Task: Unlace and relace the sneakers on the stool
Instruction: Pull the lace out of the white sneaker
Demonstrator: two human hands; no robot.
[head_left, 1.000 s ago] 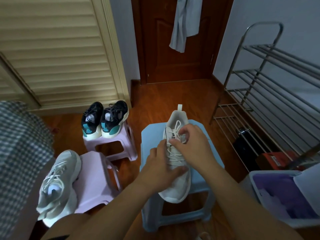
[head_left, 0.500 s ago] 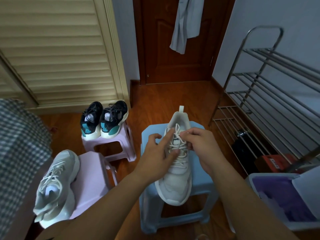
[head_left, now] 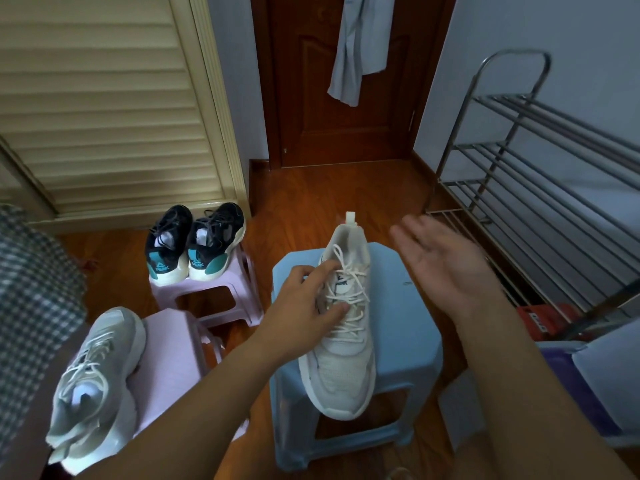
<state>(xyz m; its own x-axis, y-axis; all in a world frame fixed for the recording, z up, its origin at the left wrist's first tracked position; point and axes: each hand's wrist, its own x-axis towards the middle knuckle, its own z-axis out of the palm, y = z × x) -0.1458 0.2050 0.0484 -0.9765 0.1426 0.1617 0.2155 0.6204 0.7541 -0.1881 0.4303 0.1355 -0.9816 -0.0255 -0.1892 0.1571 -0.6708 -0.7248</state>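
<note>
The left hand (head_left: 304, 303) rests on the laced white mesh sneaker (head_left: 341, 327), thumb and forefinger spread across its white laces (head_left: 346, 289); whether they pinch a strand is unclear. The shoe lies toe-near on the pale blue plastic stool (head_left: 408, 327). The right hand (head_left: 440, 261) hangs open beside it, palm up, fingers straight, touching nothing. Left, a second white sneaker (head_left: 93, 386) sits on a pink stool (head_left: 169, 344); farther, black-and-teal sneakers (head_left: 194, 244).
</note>
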